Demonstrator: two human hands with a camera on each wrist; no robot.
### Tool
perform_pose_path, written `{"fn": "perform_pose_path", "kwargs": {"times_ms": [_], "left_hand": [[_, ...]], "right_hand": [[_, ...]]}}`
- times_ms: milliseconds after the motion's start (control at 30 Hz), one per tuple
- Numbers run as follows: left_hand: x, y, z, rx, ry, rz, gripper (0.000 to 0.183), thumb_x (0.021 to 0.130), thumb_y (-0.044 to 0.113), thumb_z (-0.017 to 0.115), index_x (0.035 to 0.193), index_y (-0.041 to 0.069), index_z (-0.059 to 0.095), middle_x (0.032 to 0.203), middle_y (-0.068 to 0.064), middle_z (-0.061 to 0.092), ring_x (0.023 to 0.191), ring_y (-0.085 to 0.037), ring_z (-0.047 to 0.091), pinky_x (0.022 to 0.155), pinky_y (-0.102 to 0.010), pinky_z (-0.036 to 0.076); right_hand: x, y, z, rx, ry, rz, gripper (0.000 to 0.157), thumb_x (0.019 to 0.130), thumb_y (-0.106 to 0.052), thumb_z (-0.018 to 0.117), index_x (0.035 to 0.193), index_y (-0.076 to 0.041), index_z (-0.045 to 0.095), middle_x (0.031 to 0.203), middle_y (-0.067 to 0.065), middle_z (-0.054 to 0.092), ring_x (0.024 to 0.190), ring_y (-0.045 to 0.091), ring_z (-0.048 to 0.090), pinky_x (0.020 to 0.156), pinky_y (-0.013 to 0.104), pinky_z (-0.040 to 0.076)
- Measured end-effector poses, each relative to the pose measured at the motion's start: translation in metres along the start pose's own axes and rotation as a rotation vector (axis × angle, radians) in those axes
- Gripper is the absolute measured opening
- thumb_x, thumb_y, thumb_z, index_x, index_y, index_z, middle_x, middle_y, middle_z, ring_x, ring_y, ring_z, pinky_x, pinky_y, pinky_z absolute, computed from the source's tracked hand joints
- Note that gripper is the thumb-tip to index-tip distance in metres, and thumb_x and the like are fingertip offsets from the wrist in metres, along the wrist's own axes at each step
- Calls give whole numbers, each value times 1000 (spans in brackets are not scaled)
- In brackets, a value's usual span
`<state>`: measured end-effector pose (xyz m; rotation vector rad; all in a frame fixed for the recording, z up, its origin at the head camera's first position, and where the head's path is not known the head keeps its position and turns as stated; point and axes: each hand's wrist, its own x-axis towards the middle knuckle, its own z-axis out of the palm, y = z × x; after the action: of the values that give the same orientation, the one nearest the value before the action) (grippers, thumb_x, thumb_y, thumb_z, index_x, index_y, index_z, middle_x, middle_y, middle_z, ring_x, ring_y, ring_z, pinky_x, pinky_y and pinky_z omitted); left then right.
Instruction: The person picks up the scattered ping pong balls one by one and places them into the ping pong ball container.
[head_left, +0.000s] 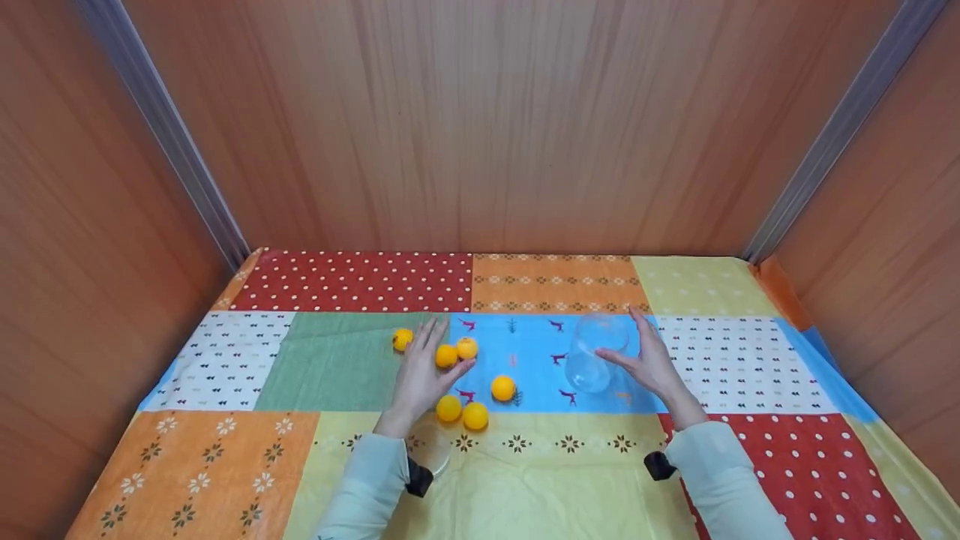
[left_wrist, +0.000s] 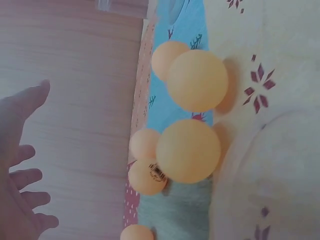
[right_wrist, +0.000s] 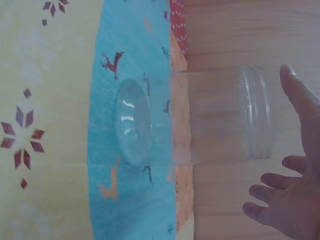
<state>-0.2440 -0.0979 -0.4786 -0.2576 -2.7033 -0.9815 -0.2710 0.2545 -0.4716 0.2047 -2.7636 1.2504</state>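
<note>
Several orange table tennis balls (head_left: 475, 416) lie on the patchwork cloth, grouped around my left hand (head_left: 424, 375). That hand hovers over them with fingers extended and thumb spread, holding nothing. In the left wrist view two balls (left_wrist: 188, 151) show large in front, with others behind them. A clear, wide-mouthed plastic jar (head_left: 592, 364) stands upright on the blue patch. At its right side is my right hand (head_left: 656, 364), thumb and fingers spread near the threaded rim (right_wrist: 257, 112). The right wrist view shows a gap between that hand and the jar.
A clear round lid (head_left: 442, 469) lies on the yellow patch beside my left wrist, partly covered by it. Wood-grain panels (head_left: 480, 135) rise behind the table and on both sides. The patchwork tablecloth (head_left: 555, 487) has some creases.
</note>
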Motion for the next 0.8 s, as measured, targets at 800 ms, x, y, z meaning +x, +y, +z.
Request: {"fn": "perform_pose_path", "kwargs": {"times_ms": [800], "left_hand": [[-28, -23, 27, -289, -30, -73, 57, 81, 20, 65, 132, 7, 42, 136, -11, 36, 124, -29, 32, 100, -47, 26]], "right_hand": [[0, 24, 37, 345, 119, 33, 93, 71, -23, 75, 141, -6, 14, 144, 17, 17, 130, 33, 16, 101, 48, 22]]}}
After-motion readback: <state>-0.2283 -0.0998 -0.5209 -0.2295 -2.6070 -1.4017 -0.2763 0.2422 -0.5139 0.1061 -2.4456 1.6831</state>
